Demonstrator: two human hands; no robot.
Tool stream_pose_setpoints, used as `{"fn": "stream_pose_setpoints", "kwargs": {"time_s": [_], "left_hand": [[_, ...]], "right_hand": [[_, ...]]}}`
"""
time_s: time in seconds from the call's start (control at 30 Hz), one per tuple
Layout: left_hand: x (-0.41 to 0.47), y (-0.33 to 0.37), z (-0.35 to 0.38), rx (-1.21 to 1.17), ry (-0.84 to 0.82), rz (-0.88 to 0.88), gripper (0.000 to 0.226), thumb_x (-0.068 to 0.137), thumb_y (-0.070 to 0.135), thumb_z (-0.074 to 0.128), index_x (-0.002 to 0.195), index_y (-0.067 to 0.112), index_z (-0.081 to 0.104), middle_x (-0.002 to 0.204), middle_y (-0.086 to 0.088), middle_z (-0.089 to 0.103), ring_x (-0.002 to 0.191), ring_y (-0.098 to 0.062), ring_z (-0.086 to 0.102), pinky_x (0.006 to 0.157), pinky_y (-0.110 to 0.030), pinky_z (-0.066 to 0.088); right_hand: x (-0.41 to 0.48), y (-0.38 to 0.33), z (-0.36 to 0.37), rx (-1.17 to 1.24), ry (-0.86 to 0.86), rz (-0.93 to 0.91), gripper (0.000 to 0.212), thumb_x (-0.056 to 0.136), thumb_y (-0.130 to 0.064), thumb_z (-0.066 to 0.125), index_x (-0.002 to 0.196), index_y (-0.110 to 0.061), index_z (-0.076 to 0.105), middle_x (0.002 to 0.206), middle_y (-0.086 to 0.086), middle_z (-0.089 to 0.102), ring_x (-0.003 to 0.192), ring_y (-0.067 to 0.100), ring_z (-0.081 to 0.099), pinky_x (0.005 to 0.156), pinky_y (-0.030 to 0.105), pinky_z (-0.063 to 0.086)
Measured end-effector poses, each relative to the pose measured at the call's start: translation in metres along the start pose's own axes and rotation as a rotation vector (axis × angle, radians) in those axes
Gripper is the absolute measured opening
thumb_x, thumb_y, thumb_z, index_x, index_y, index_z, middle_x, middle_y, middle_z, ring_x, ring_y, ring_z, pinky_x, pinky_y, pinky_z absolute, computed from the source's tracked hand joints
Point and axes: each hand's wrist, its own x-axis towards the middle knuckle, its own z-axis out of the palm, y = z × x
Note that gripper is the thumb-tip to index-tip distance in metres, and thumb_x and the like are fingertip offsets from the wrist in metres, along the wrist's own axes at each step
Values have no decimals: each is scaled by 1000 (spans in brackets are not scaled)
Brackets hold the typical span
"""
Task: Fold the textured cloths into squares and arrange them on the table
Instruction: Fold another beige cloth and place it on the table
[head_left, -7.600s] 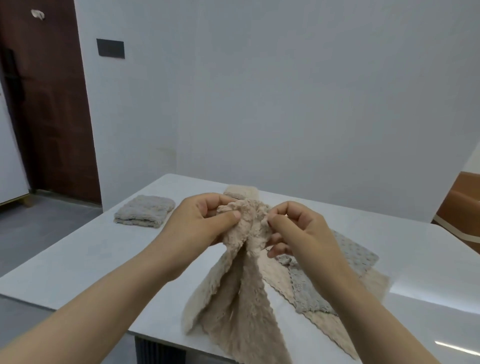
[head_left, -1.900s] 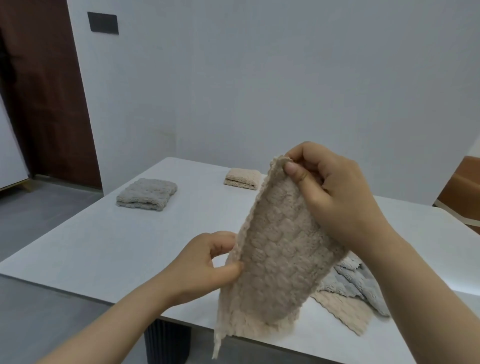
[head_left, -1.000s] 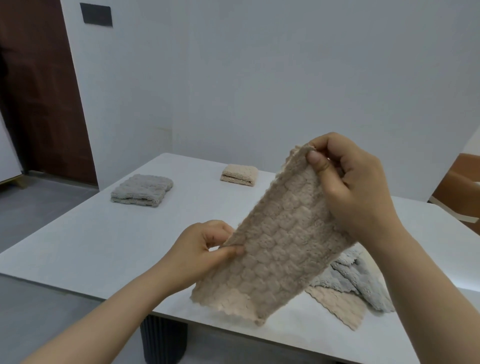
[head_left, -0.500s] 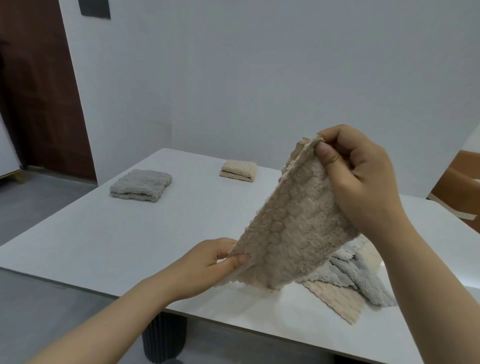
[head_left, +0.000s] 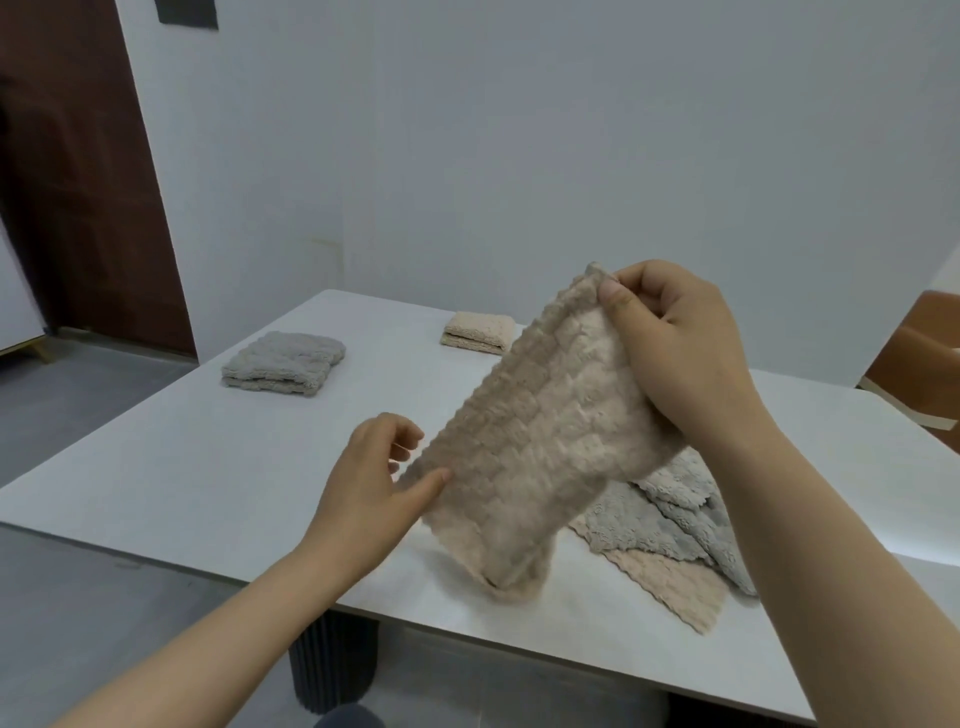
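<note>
Apart — hands (head_left: 363, 488) (head_left: 680, 353) (thumb-pinch) on cloth (head_left: 530, 457)

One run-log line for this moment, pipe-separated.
phase: folding | right hand: pinches beige cloth top | left hand: pinches its lower edge | done: grey square, beige square | waiting: unfolded pile

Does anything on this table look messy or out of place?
Only the rumpled heap of grey and beige textured cloths at the near right of the white table: it lies unfolded, unlike the folded grey cloth and folded beige cloth farther back.
</note>
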Motion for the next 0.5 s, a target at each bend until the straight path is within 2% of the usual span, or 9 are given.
{"fn": "stream_pose_setpoints", "kwargs": {"time_s": [0.1, 0.17, 0.23, 0.33, 0.4, 0.5], "left_hand": [[-6, 6, -5, 34, 71, 19, 27, 77, 34, 73, 82, 24, 48, 82, 8, 52, 73, -7, 50, 62, -18, 39], [-8, 5, -2, 42, -28, -61, 30, 77, 43, 71, 75, 21, 50, 72, 5, 54, 63, -9, 49, 57, -20, 37], [-11, 1, 4, 42, -172, -201, 36, 77, 51, 68, 72, 18, 53, 66, 4, 56, 60, -11, 53, 57, -23, 42], [-12, -5, 15, -62, -310, -398, 41, 78, 52, 67, 77, 11, 59, 73, 0, 67, 73, -18, 69, 72, -36, 58], [-10, -5, 19, -184, -352, -460, 40, 80, 47, 67, 87, 8, 65, 86, -4, 71, 79, -16, 71, 76, -35, 60], [-8, -2, 26, -411, -392, -544, 33, 82, 36, 70, 93, 5, 69, 99, -8, 71, 87, -17, 71, 77, -30, 59]], "right_hand": [[8, -3, 1, 34, 21, 52, 18, 93, -27, 55, 77, -25, 62, 78, -4, 68, 80, 17, 66, 78, 36, 54], [14, -6, 3, 37, 34, 53, 19, 93, -27, 55, 75, -25, 61, 83, 4, 69, 85, 22, 67, 81, 41, 55], [20, -10, 6, 40, 41, 49, 18, 92, -27, 56, 75, -25, 62, 87, 10, 70, 87, 26, 67, 82, 44, 54], [29, -16, 7, 62, 55, 43, 19, 91, -27, 55, 74, -25, 61, 83, 8, 68, 84, 27, 66, 81, 42, 55], [32, -19, 7, 76, 69, 35, 19, 92, -26, 55, 74, -25, 61, 79, 4, 65, 78, 21, 63, 78, 39, 53], [36, -21, 4, 88, 82, 20, 20, 91, -27, 55, 72, -25, 61, 78, 0, 65, 77, 18, 63, 78, 38, 53]]}}
